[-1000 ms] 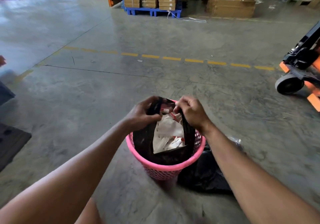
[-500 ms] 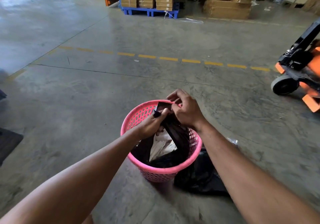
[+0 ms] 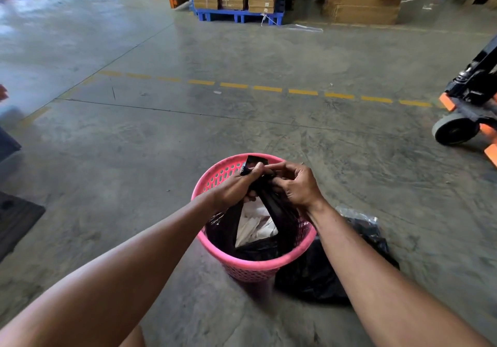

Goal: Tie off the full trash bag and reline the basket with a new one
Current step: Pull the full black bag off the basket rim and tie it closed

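Trash bag point(image 3: 279, 212) handles pinched by left hand point(image 3: 232, 189), right hand point(image 3: 297, 186) over basket point(image 3: 258, 266).

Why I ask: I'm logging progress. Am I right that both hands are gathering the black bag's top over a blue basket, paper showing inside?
Not quite: the basket is pink, as the head view shows. Both the left hand and right hand do grip the black bag top, with paper inside.

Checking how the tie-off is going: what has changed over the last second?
The left hand and right hand have drawn the black bag handles together above the pink basket, narrowing the opening. Both still grip the bag. Paper still shows; the spare bag stays on the floor.
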A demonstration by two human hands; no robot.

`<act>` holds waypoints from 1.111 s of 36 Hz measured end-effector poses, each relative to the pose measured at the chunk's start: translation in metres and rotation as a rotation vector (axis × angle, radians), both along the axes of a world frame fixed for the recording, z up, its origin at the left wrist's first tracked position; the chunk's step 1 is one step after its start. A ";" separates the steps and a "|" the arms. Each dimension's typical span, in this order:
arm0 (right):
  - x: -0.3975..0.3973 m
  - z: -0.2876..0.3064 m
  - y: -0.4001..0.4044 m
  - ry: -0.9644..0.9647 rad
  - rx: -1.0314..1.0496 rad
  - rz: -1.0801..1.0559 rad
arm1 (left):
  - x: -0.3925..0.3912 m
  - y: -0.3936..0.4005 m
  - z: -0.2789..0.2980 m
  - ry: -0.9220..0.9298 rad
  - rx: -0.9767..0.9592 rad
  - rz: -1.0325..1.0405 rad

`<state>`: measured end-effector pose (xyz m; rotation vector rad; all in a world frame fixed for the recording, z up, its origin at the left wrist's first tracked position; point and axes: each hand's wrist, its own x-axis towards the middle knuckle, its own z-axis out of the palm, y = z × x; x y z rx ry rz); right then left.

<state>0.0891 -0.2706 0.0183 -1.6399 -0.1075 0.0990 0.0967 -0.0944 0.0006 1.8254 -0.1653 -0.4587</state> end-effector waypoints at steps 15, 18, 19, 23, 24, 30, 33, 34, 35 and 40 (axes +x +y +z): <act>-0.002 -0.005 0.015 0.232 0.038 -0.153 | -0.010 -0.005 0.007 -0.179 -0.028 -0.042; 0.002 -0.013 0.008 0.141 -0.288 -0.194 | -0.010 0.006 0.002 -0.231 -0.026 -0.005; 0.002 -0.012 0.006 0.131 -0.319 -0.237 | -0.011 0.009 0.001 -0.219 -0.019 0.017; -0.011 0.004 0.006 -0.061 -0.211 -0.253 | -0.010 0.012 0.003 0.000 -0.008 0.044; -0.018 0.008 0.008 -0.123 -0.182 -0.198 | -0.007 0.010 0.006 0.072 0.003 0.060; -0.057 -0.018 0.011 -0.360 -0.484 -0.003 | 0.014 0.002 0.023 0.315 -0.125 0.150; -0.071 -0.041 0.017 -0.482 -0.644 -0.073 | 0.010 -0.006 0.032 0.353 -0.107 0.121; -0.072 -0.047 0.019 -0.492 -0.679 -0.097 | 0.007 -0.011 0.034 0.330 -0.075 0.108; -0.072 -0.052 0.020 -0.479 -0.712 -0.108 | 0.002 -0.015 0.034 0.275 -0.014 0.081; -0.060 -0.040 0.015 -0.297 -0.585 -0.101 | -0.018 -0.004 0.027 -0.466 0.666 -0.202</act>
